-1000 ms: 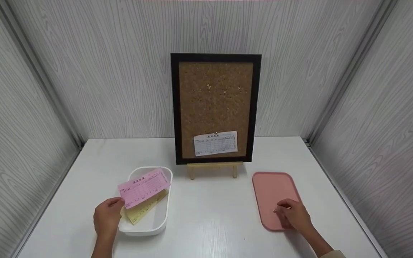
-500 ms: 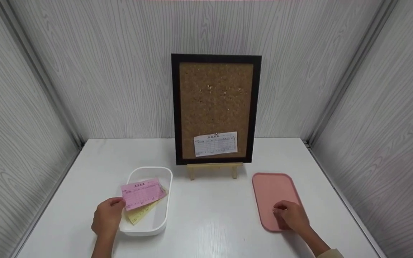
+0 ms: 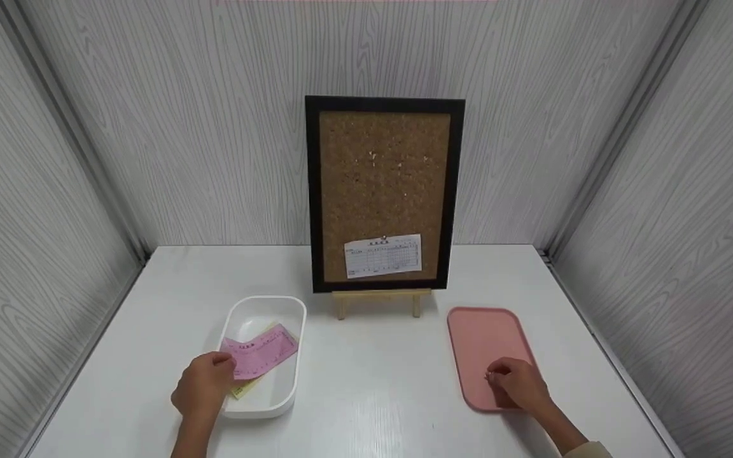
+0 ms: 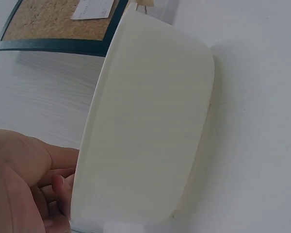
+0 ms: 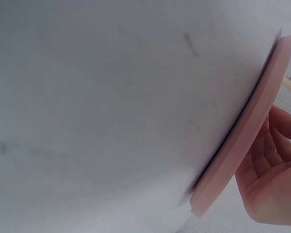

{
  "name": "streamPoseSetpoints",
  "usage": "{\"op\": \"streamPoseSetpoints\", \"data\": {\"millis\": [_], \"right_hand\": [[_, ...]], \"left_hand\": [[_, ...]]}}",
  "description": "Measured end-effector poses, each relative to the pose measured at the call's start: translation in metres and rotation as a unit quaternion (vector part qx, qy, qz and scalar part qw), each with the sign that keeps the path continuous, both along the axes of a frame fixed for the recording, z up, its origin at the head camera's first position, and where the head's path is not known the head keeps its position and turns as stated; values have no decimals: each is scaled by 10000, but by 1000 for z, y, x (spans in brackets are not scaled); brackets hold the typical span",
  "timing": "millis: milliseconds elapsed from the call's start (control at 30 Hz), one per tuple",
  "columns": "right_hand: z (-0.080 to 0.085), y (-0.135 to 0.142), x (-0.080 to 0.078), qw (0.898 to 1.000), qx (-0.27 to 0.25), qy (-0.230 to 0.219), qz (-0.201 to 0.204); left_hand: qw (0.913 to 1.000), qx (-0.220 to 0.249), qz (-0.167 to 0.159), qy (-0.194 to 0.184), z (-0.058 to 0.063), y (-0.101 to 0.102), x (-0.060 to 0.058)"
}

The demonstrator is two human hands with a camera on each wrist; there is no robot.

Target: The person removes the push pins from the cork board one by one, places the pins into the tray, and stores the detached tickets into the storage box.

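Note:
In the head view, my left hand pinches the left edge of a pink receipt slip. The slip bends and lies over a yellow slip inside the white basin, whose outer wall hides the slips in the left wrist view. My right hand is low over the pink tray, thumb and index finger together at a tiny shiny pushpin. The tray's edge hides those fingertips in the right wrist view. A white slip is pinned low on the corkboard.
The black-framed corkboard stands on a small wooden easel at the back of the white table. Grey wood-grain panels rise behind and on both sides. The basin is left of the easel, the tray right.
My left hand has shifted right and lowered the pink slip into the basin, where it now bends over the yellow one. My right fingers have closed in on the pushpin.

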State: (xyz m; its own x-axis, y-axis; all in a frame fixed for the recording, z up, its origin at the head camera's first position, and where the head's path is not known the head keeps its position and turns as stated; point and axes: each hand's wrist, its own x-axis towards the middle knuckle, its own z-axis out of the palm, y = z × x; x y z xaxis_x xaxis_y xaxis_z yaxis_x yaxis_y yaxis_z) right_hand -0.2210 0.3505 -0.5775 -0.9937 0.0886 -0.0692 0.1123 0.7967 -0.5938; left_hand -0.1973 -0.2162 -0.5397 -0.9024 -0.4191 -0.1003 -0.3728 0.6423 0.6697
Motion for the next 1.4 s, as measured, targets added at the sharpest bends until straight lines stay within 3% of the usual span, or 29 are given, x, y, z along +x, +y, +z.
{"op": "streamPoseSetpoints", "data": {"millis": [333,667,1033,1400], "right_hand": [[1,6,-1,9997,224,-40,13],[3,10,-1,9996,283,80,-23],[9,9,1,9996,-6,231,-145],[21,3,-3,9961,-746,395,-267]], "left_hand": [[9990,-86,-346,-263,0,5,2],[9976,-416,-546,8,4,5,5],[9977,-499,-440,-165,11,5,8],[9945,-487,-751,538,21,26,-7]]}}
